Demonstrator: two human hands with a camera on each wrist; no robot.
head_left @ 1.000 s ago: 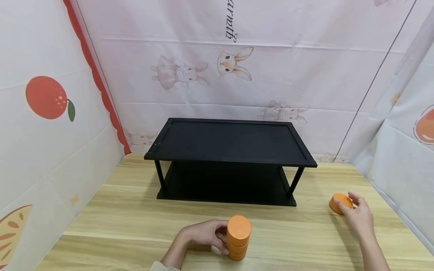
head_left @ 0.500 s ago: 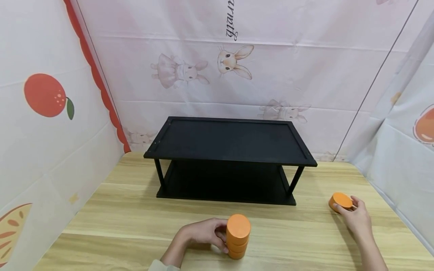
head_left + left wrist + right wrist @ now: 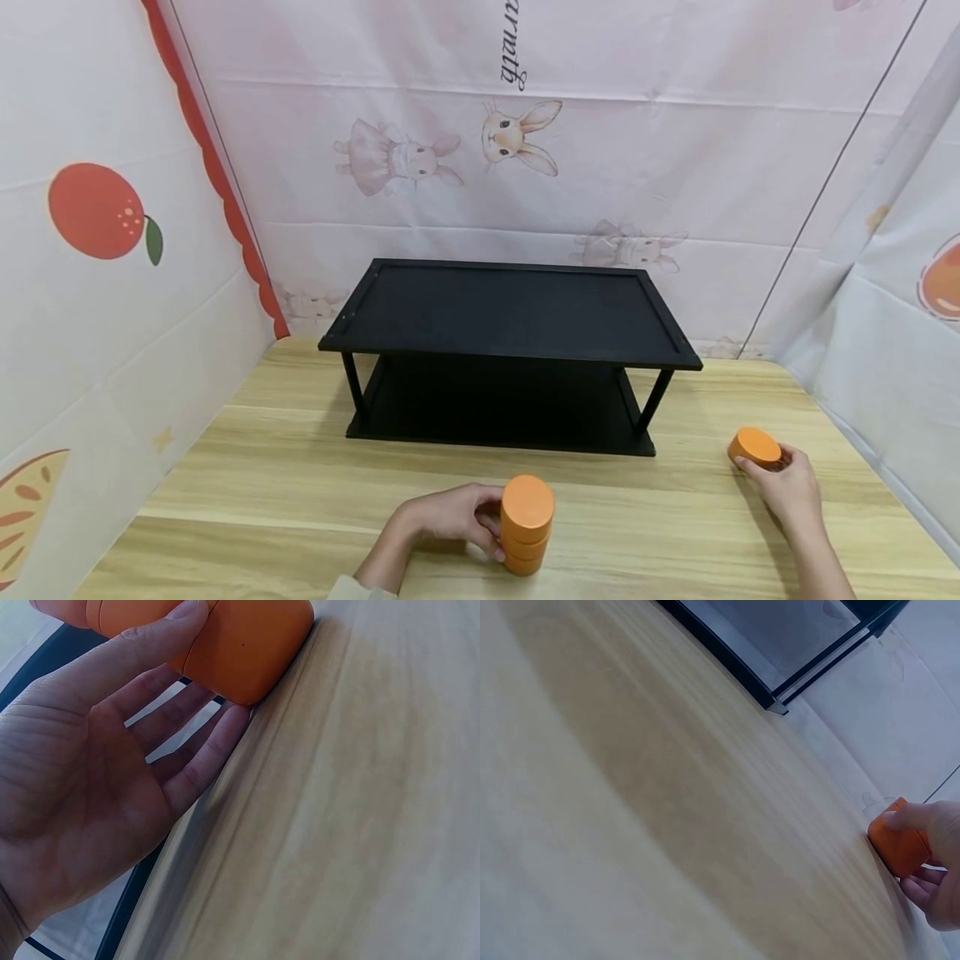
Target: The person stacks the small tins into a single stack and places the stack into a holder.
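Head view: pinches the upright orange stack (image 3: 528,523) in the left grip (image 3: 457,513), likely against toppling. Pinches the orange block (image 3: 755,446) in the right grip (image 3: 789,488), perhaps for control.

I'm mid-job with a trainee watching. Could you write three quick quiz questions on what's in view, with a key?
1. True or false: the orange stack at the left hand stands on the black rack.
2. What does the right hand hold?
A) a spoon
B) an orange disc
C) a white cup
3. Fill in "nearer" or "farther": in the head view, the black rack is ____ from the person than the orange stack.

Key:
1. False; it stands on the table.
2. B
3. farther
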